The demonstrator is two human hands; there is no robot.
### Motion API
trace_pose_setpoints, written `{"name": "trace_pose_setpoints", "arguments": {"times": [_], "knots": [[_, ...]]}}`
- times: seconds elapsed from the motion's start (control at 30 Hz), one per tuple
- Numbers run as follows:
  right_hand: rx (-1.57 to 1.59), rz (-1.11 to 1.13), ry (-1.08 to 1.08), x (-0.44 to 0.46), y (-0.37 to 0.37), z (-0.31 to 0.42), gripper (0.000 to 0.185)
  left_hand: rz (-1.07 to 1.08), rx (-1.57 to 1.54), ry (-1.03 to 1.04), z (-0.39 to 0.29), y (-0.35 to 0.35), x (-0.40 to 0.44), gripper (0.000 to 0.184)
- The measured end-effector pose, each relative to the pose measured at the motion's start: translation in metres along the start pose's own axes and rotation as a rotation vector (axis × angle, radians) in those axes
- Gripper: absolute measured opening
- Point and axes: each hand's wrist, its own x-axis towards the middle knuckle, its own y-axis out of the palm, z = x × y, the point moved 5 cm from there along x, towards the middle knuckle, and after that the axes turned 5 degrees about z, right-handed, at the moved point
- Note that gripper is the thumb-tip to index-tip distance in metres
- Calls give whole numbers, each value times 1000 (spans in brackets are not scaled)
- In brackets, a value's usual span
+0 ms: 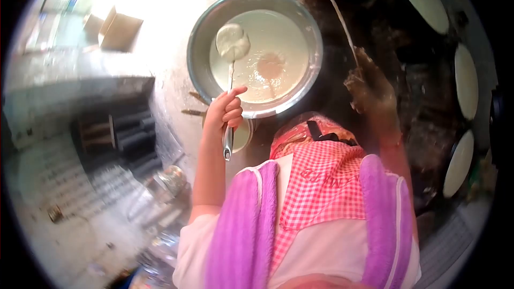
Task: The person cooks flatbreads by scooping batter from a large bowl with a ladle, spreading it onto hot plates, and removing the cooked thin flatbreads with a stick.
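My left hand (227, 109) is closed round the metal handle of a ladle (228, 138). The ladle's scoop, coated in pale batter, is over a large metal bowl (316, 69). Pale liquid batter (292, 40) fills much of this bowl, with a darker patch near its middle. To the right of the bowl, my right hand (369, 83) is closed on a long thin stick (337, 10) that slants up toward the top edge. This hand is somewhat blurred, in a dark area.
Several pale round surfaces (466, 81) curve along the top and right. An open cardboard box (119, 29) stands at the upper left. A small container (243, 135) sits just below the bowl, near two brownish sticks. A jar (172, 181) lies at the lower left.
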Motion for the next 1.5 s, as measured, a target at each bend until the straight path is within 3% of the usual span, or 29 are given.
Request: {"name": "trace_pose_setpoints", "arguments": {"times": [0.03, 0.1, 0.17, 0.2, 0.23, 0.3, 0.33, 0.43, 0.5, 0.53, 0.6, 0.63, 0.7, 0.77, 0.83, 0.9, 0.97, 1.0, 1.07, 1.13, 1.17, 1.2, 1.3, 1.37, 1.47, 1.5], "knots": [[21, -64, 8, -7, -6, -10, 45, 23, -31, -83, 2, -8, 14, 28], [-33, -129, 139, -24, -20, -36, 45, -72, 253, -135, 12, -16, 30, 25], [-81, -330, 218, -59, -40, -74, 48, -69, 410, -294, 19, -4, 45, 22], [-88, -450, 263, -86, -55, -93, 50, -34, 425, -371, 28, 6, 54, 24], [-118, -558, 123, -114, -65, -119, 52, 14, 459, -452, 37, 17, 63, 27], [106, -810, 270, -187, -76, -144, 52, 181, 634, -643, 64, 74, 83, 29], [322, -923, 146, -219, -81, -163, 52, 466, 825, -595, 82, 91, 105, 30], [498, -1228, -43, -324, -68, -200, 50, 730, 444, -1115, 157, 146, 138, 34], [464, -1422, -132, -371, -71, -219, 47, 697, 816, -921, 204, 243, 111, 39], [530, -1534, -219, -397, -66, -233, 46, 760, 894, -947, 228, 274, 97, 39], [607, -1753, -375, -446, -53, -255, 46, 779, 481, -1386, 292, 337, 62, 42], [662, -1848, -462, -463, -41, -263, 46, 915, 401, -1716, 324, 364, 54, 44], [761, -2027, -583, -500, -12, -284, 46, 867, 416, -1691, 372, 416, 2, 46], [718, -2311, -670, -552, 4, -312, 44, 820, 416, -1891, 432, 453, -50, 49], [796, -2432, -624, -599, 33, -305, 40, 819, 437, -1970, 480, 476, -86, 50], [663, -2715, -939, -652, 52, -332, 35, 685, 418, -1969, 521, 492, -109, 49], [590, -2743, -1272, -700, 69, -331, 30, 701, 484, -2065, 541, 510, -133, 49], [741, -2738, -1235, -720, 78, -323, 26, 578, 469, -2112, 570, 526, -120, 49], [880, -2743, -1205, -765, 90, -321, 23, 759, 649, -2175, 579, 526, -177, 49], [918, -2559, -1741, -806, 91, -330, 20, 764, 665, -2214, 601, 535, -193, 49], [911, -2575, -1743, -820, 95, -340, 20, 770, 669, -2240, 611, 539, -196, 49], [847, -2731, -1491, -828, 100, -331, 21, 795, 674, -2222, 621, 544, -197, 50], [680, -2812, -1220, -807, 89, -298, 23, 842, 747, -2236, 649, 562, -195, 50], [855, -2696, -1584, -777, 62, -281, 17, 837, 761, -2267, 659, 569, -201, 50], [737, -2640, -1229, -714, 19, -273, 37, 920, 849, -2304, 678, 585, -205, 49], [616, -2794, -1057, -694, 5, -271, 42, 992, 924, -2310, 685, 589, -205, 48]]}}
